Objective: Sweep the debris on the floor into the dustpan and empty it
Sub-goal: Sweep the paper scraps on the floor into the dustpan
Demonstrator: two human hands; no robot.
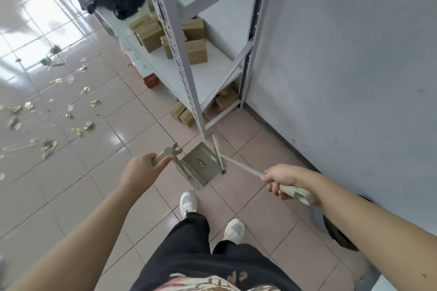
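The debris (47,111) lies scattered over the tiled floor (123,116) at about ten o'clock from the hands, well apart from them, in a loose band running from roughly nine o'clock up toward eleven o'clock. None of it is near the dustpan (197,166).

The left hand (142,169) is clamped on the dustpan's handle. The pan hangs just beside it at three o'clock, its toothed lip toward the person's feet, clear of any litter.

The right hand (282,181) is clamped on the upper end of the broom (243,166). The broom's long axis runs from that hand toward ten o'clock, with the head touching or nearly touching the pan's right wall; which of the two cannot be told.

The hands are apart, with the pan and broom head between them.

Judgement: the left hand is the nearer to the debris. Sweeping has not begun, and the coming move calls for carrying both tools toward ten o'clock. The shelf unit (189,78) stands at twelve o'clock, off that path.
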